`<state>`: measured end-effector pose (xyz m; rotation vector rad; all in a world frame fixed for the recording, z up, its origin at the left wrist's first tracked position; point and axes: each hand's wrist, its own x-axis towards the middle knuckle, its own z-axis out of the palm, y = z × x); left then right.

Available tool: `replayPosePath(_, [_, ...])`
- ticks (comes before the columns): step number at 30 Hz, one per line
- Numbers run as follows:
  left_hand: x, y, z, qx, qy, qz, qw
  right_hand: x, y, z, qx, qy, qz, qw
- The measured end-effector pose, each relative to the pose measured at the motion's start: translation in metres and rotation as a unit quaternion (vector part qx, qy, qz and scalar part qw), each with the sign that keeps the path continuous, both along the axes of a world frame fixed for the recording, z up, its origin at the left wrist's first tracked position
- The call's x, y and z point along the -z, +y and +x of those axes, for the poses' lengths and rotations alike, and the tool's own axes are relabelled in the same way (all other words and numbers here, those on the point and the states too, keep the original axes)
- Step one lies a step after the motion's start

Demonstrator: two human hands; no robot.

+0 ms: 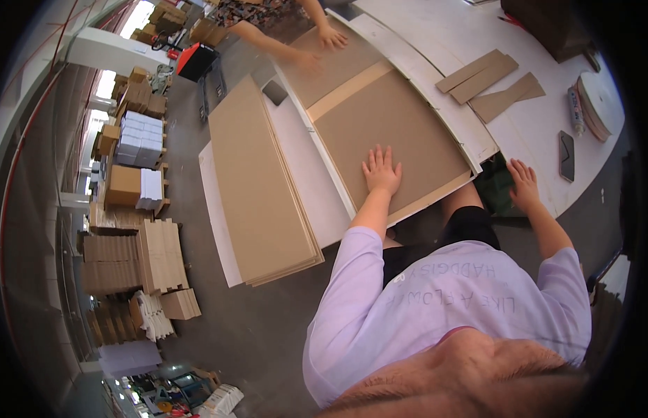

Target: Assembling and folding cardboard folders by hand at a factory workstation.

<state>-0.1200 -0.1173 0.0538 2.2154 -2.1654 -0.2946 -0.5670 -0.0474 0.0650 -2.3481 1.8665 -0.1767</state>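
My left hand (382, 171) lies flat, fingers spread, on a brown cardboard panel (393, 125). That panel sits inside a long, shallow white-edged cardboard piece (334, 177), with a lighter brown strip (348, 92) crossing it. My right hand (524, 184) rests at the edge of the white table (547, 63), fingers stretched out, nothing visible in it. At the far end, a co-worker's hand (331, 36) presses on a second brown panel (317, 76); their other hand, slightly blurred, is on it too.
A stack of large brown boards (261, 188) stands left of the work. On the table lie cardboard strips (477, 75), a phone (566, 156), a tube (575, 111) and a white roll (594, 104). Pallets of stacked cardboard (160, 258) line the floor at far left.
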Motion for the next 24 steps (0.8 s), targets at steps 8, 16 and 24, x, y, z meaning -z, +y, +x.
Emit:
replayPosePath(8, [0.002,-0.009,-0.001,-0.001,0.006,0.006,1.000,-0.007,-0.005,0.000,0.012,0.013,0.001,1.000])
replayPosePath(16, [0.005,-0.011,0.001,0.020,0.019,-0.023,0.999,0.032,-0.103,-0.037,0.053,-0.210,0.028,0.976])
replayPosePath(24, [0.007,-0.005,0.004,0.006,-0.011,-0.001,1.000,-0.059,-0.358,0.051,0.180,-0.602,0.098,0.772])
